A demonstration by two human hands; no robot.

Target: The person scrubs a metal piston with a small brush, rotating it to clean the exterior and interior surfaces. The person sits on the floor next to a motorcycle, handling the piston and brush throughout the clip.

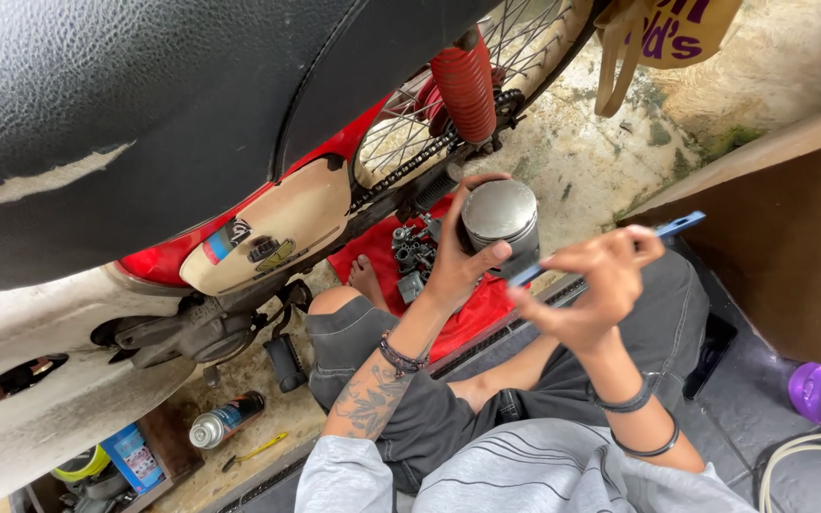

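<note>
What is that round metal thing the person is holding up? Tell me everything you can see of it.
The metal cylinder is short and stubby, dull silver-grey, with a flat, faintly shiny round top facing the camera and a darker side wall. The left hand grips it around the side, thumb across the front. It is held above a red cloth, and the tip of a blue flat tool in the right hand meets its lower side.

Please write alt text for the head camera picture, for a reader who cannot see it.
A seated person's left hand holds a round metal piston while the right hand lays a thin blue tool against its side. Beyond lie a red cloth with small metal parts and a red motorcycle with a black seat.
</note>
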